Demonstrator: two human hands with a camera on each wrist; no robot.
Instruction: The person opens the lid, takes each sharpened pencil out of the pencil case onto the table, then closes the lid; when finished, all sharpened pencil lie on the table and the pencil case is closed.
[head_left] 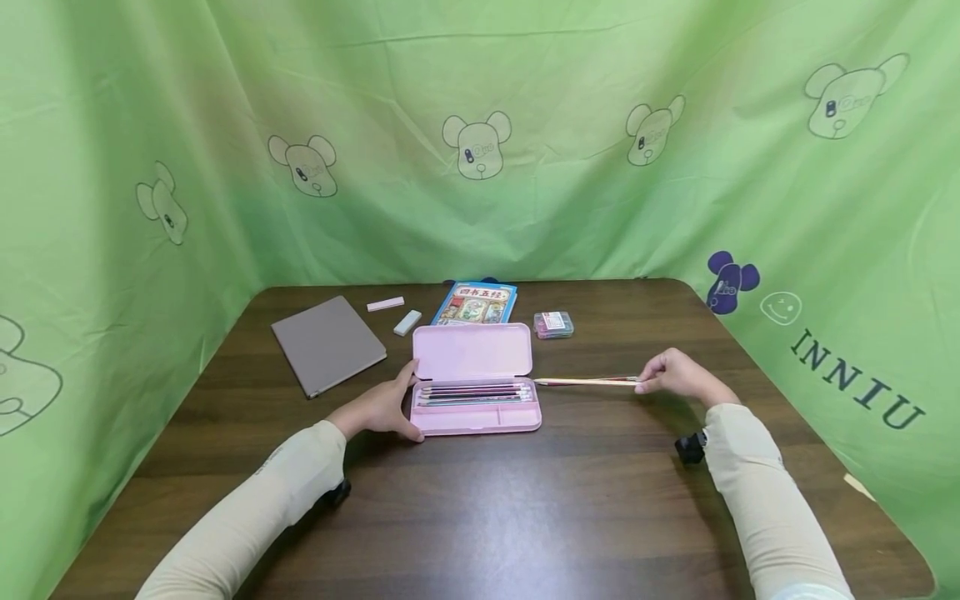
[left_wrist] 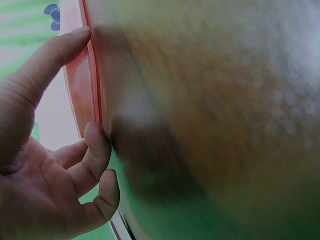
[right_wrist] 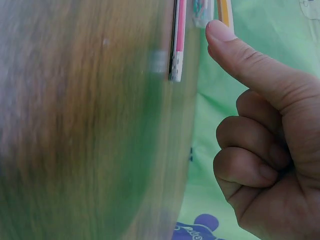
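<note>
An open pink pencil case (head_left: 476, 421) lies mid-table with its lid (head_left: 472, 350) folded back and several pencils (head_left: 472, 393) in the long compartment. My left hand (head_left: 382, 408) grips the case's left end, thumb (left_wrist: 55, 50) on the pink rim (left_wrist: 80, 90) and fingers curled against it. My right hand (head_left: 675, 375) pinches the right end of a thin pencil (head_left: 588, 382) lying level just right of the case. Whether it is one pencil or two I cannot tell. In the right wrist view the thumb (right_wrist: 235, 50) points at the pencil's orange end (right_wrist: 224, 10).
Behind the case on the dark wooden table (head_left: 525, 500) lie a grey-brown notebook (head_left: 327, 343), a white eraser (head_left: 407, 322), a pink eraser (head_left: 385, 304), a blue picture book (head_left: 475, 302) and a small clear box (head_left: 553, 324). Green cloth walls surround the table.
</note>
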